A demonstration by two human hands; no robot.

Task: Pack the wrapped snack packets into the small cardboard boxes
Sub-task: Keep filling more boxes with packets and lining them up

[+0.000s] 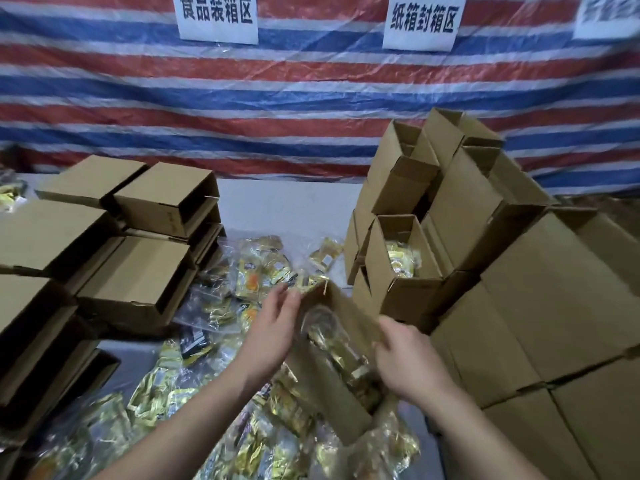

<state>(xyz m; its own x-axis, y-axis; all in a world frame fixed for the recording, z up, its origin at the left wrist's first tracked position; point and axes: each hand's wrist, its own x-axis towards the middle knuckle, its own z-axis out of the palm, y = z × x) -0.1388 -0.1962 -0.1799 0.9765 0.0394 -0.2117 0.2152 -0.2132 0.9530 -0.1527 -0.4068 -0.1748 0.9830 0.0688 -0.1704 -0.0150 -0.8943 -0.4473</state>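
A small open cardboard box sits tilted on the pile in front of me, with gold wrapped snack packets inside it. My left hand lies along the box's left wall, fingers nearly straight and touching the cardboard near its far corner. My right hand grips the box's right wall, fingers curled over the edge. Loose gold and yellow packets cover the table around and below the box.
Empty open boxes are stacked on the left. Filled and open boxes pile up on the right, with a wall of closed cartons beside them. A striped tarp with paper signs hangs behind the table.
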